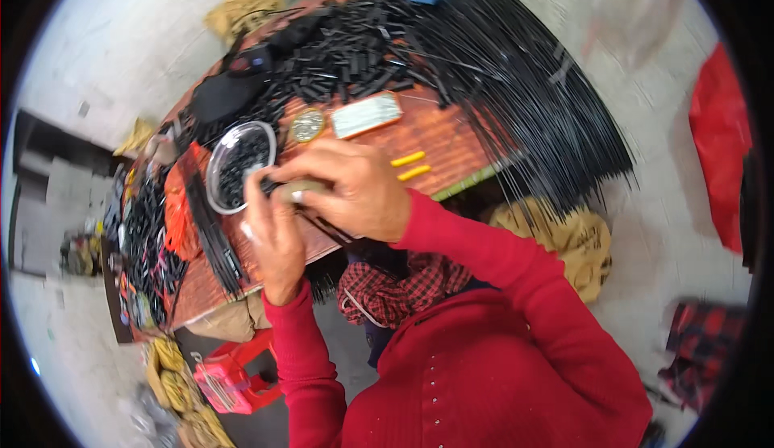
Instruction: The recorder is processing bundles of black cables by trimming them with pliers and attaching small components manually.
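Over the table's near edge my two hands meet, both closed. My left hand (278,246) is upright, its fingertips touching those of my right hand (355,186). Thin dark rods (326,226) stick out from between them, slanting down to the right. A small dark piece shows at the fingertips, too blurred to name. Something pale is on my right thumb. Just beyond my left hand stands a clear round bowl (211,170) with small black parts in it. Right of my hands lies a tool with two yellow handles (409,166), its working end hidden behind my right hand.
Beyond my hands are a round tin (307,126) and a white, orange-edged box (366,115). A heap of short black tubes (347,57) covers the back; long black rods (532,85) overhang the right edge. Dark strips (210,230) lie left. A pink stool (234,379) stands below.
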Demonstrator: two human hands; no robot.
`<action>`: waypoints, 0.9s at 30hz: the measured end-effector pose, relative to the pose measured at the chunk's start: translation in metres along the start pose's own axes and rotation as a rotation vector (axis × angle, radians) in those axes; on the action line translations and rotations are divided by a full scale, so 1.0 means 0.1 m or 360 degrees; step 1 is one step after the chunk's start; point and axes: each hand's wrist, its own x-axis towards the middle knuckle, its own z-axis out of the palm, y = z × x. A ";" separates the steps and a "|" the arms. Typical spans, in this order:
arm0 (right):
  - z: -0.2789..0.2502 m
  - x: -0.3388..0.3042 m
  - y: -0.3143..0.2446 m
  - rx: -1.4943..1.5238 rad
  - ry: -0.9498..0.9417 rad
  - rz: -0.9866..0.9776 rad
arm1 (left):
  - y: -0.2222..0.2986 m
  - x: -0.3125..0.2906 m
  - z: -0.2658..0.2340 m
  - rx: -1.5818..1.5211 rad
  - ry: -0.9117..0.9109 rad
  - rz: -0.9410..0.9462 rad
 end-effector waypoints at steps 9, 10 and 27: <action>0.28 -0.20 -0.10 0.0286 0.0520 0.0220 | -0.10 -0.07 -0.06 -0.0046 0.0146 -0.0075; 0.28 -0.22 -0.07 0.0250 0.0579 0.0235 | -0.12 -0.08 0.00 -0.0113 0.0164 -0.0102; 0.01 -0.28 0.03 0.0490 0.0541 0.0421 | -0.14 -0.13 0.15 -0.0275 0.0304 -0.0235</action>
